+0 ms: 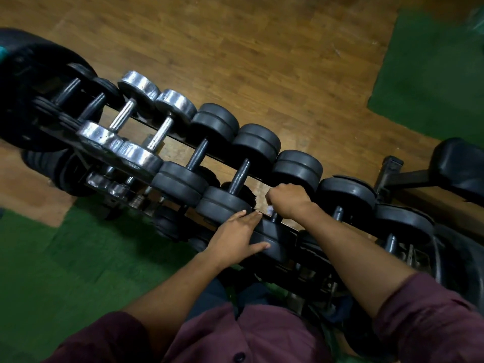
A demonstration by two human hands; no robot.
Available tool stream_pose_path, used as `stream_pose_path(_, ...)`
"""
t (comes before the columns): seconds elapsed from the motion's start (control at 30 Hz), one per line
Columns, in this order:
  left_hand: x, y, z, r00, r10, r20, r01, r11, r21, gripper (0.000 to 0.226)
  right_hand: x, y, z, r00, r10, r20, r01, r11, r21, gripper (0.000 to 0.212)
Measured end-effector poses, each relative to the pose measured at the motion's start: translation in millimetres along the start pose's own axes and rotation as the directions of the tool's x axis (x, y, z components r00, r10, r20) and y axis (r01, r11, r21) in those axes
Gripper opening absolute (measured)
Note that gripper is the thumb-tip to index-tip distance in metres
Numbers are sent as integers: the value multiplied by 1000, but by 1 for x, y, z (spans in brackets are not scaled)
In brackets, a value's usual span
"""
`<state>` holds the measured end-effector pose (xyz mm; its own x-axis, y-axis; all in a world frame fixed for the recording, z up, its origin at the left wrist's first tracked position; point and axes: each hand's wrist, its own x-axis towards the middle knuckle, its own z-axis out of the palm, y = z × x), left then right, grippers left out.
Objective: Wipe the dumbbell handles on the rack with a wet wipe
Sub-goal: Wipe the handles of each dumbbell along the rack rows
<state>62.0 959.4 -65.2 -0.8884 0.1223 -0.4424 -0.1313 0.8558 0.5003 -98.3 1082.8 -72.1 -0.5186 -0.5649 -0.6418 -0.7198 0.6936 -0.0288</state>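
On the rack [293, 233], your right hand [289, 200] squeezed the wipe [269, 208] around a dumbbell handle [274, 218] while your left hand [237, 238] lay flat on its near weight [272, 241].

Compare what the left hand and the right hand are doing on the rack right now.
The left hand lies flat with straight fingers on a black dumbbell's near end; the right hand is curled in a fist round that dumbbell's handle. The left hand holds nothing; a white wet wipe peeks out under the right hand. The left hand sits nearer the person, the right hand further in. Both touch the same dumbbell.
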Motion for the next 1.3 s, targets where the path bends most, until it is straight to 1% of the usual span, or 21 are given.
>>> stream_pose_path(0.07, 1, 0, 1, 1000, -1, -6, 1, 1000, -9, 87, 0, -2, 2, 998, -52, 40, 51, 998, 24, 25)
stream_pose_path(0.13, 1, 0, 2, 1000, 1, -13, -1, 1000, -9, 87, 0, -2, 4, 980, -142, 140, 124, 984, 131, 24)
stream_pose_path(0.2, 1, 0, 2, 1000, 0, -14, 0, 1000, -4, 87, -1, 4, 5, 973, -173, 153, 131, 959, 252, 26)
stream_pose_path(0.33, 1, -2, 3, 1000, 1, -13, -1, 1000, 9, 87, -15, 18, 9, 994, -94, 56, 60, 893, 446, 26)
stream_pose_path(0.43, 1, -3, 4, 1000, 1, -19, -1, 1000, 9, 87, -27, 32, 23, 995, 10, 97, -56, 873, 484, 18)
stream_pose_path(0.5, 1, -3, 4, 1000, 1, -26, -1, 1000, -2, 87, -31, 41, 37, 983, 115, 143, -175, 824, 540, 19)
stream_pose_path(0.53, 1, -3, 5, 1000, 2, -26, -2, 1000, -4, 87, -32, 43, 43, 971, 172, 167, -239, 758, 607, 19)
stream_pose_path(0.57, 1, -4, 5, 1000, 4, -25, -4, 1000, -2, 87, -31, 43, 50, 954, 227, 197, -299, 659, 690, 20)
stream_pose_path(0.6, 1, -3, 5, 1000, 4, -23, -4, 1000, -1, 87, -29, 41, 55, 932, 278, 230, -350, 535, 769, 23)
stream_pose_path(0.67, 1, -4, 5, 1000, 1, -26, -1, 1000, -1, 87, -21, 38, 61, 895, 354, 272, -385, 302, 872, 27)
stream_pose_path(0.73, 1, -3, 4, 1000, 0, -22, 1, 1000, 6, 87, -11, 38, 68, 883, 337, 328, -392, 143, 909, 31)
stream_pose_path(0.77, 2, -3, 4, 1000, -2, -17, 2, 1000, 8, 87, -8, 39, 71, 881, 311, 355, -406, 113, 907, 29)
stream_pose_path(0.8, 2, -3, 4, 1000, -4, -11, 4, 1000, 8, 87, -5, 40, 71, 879, 283, 384, -428, 114, 896, 24)
stream_pose_path(0.83, 2, -3, 5, 1000, -7, -7, 7, 1000, 6, 88, -3, 41, 72, 878, 262, 401, -448, 151, 881, 17)
stream_pose_path(0.9, 2, -4, 5, 1000, -11, -7, 11, 1000, 3, 88, 2, 41, 72, 878, 250, 407, -468, 275, 840, 6)
stream_pose_path(0.97, 2, -5, 5, 1000, -12, -13, 12, 1000, 2, 87, 5, 40, 73, 882, 238, 406, -469, 391, 791, 13)
stream_pose_path(1.03, 2, -4, 5, 1000, -10, -19, 10, 1000, 6, 87, 6, 39, 74, 881, 239, 407, -472, 425, 772, 15)
stream_pose_path(1.07, 2, -4, 5, 1000, -8, -23, 8, 1000, 7, 86, 6, 38, 74, 875, 250, 415, -484, 408, 774, 14)
stream_pose_path(1.13, 3, -4, 5, 1000, -9, -23, 9, 1000, 7, 86, 2, 37, 70, 866, 269, 421, -491, 308, 815, 9)
stream_pose_path(1.23, 3, -5, 5, 1000, -8, -20, 8, 1000, 14, 87, -3, 40, 70, 848, 240, 472, -486, 1, 874, 24)
stream_pose_path(1.3, 2, -5, 5, 1000, -7, -21, 7, 1000, 13, 87, -6, 45, 71, 860, 171, 481, -464, -131, 876, 24)
